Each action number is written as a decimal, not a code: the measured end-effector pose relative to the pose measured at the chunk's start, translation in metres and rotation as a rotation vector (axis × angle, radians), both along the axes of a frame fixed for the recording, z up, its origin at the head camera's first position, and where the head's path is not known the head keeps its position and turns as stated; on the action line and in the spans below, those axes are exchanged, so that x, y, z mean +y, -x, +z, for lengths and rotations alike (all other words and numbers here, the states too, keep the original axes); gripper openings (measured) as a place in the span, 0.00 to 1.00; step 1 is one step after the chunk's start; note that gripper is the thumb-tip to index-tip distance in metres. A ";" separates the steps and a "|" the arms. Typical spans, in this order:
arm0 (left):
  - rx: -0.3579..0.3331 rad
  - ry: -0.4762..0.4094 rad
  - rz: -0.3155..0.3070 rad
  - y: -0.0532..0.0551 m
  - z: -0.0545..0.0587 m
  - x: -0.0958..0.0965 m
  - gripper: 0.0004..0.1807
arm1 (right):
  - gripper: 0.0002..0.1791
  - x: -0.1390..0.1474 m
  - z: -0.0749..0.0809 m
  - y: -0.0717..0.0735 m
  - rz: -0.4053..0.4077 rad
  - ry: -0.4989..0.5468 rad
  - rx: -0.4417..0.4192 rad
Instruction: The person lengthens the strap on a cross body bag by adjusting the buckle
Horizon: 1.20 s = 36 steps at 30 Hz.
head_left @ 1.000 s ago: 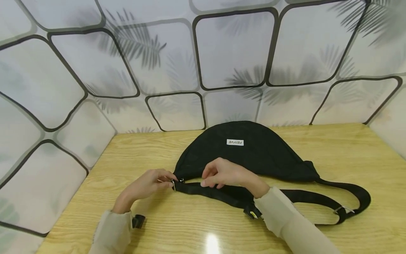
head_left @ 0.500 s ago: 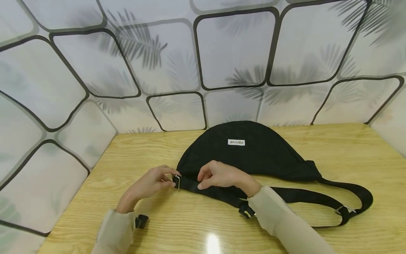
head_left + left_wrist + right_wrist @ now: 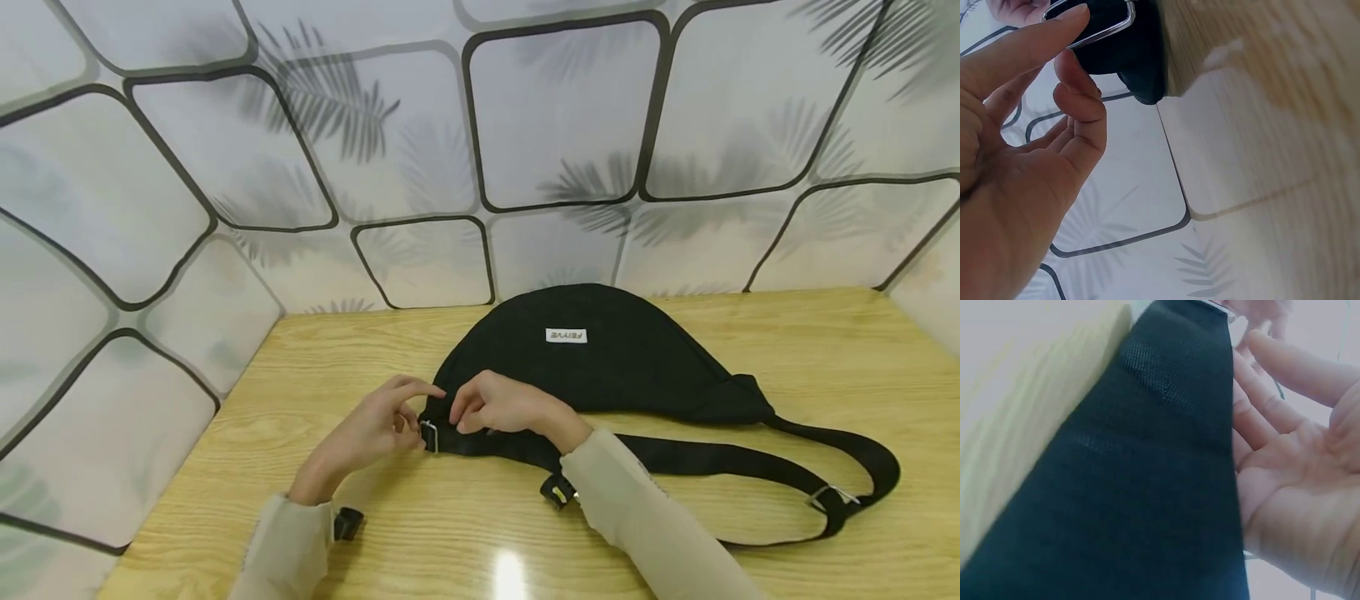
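Observation:
A black fanny pack (image 3: 637, 367) with a white label (image 3: 566, 336) lies on the wooden table. My left hand (image 3: 367, 429) is at its left end, pinching the strap by a metal slider (image 3: 429, 436); the left wrist view has the thumb over this metal frame (image 3: 1107, 36), with the index finger stretched toward the bag in the head view. Just right of it, my right hand (image 3: 506, 402) hovers close to the black strap (image 3: 498, 446), fingers loosely curved. In the right wrist view, that hand's thumb (image 3: 1297, 372) stands apart from its fingers, whose tips are partly behind the webbing (image 3: 1147, 456).
A black buckle piece (image 3: 557, 492) lies by the right sleeve, another dark piece (image 3: 348, 523) beside the left cuff. The strap loops to the right through a second metal slider (image 3: 832, 496). Patterned fabric walls (image 3: 562, 125) stand behind and at the sides.
The right hand has shifted left toward the left hand, and the buckle piece near its sleeve has moved left too. The left index finger has lifted away from the slider.

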<state>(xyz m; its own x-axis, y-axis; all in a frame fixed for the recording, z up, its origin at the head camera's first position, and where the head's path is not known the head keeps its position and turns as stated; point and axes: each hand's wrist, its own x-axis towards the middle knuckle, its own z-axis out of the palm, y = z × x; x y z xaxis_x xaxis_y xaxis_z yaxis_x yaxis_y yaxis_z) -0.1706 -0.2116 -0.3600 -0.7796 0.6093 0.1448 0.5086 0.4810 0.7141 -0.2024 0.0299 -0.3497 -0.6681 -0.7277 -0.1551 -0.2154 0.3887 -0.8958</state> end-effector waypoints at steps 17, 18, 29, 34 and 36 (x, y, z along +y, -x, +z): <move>-0.059 0.132 -0.056 -0.003 0.003 0.001 0.31 | 0.07 -0.014 -0.012 -0.002 -0.073 -0.115 0.107; -0.050 0.126 -0.049 -0.004 0.003 0.001 0.31 | 0.07 -0.014 -0.013 -0.002 -0.084 -0.102 0.101; 0.184 0.014 0.017 -0.002 -0.001 0.002 0.29 | 0.07 -0.010 -0.016 0.002 -0.196 0.052 -0.048; 0.163 -0.007 0.010 0.000 -0.002 0.002 0.29 | 0.07 -0.006 -0.017 0.003 -0.235 0.073 -0.062; 0.153 -0.009 0.012 0.001 -0.002 0.003 0.29 | 0.07 -0.004 -0.018 0.003 -0.241 0.088 -0.066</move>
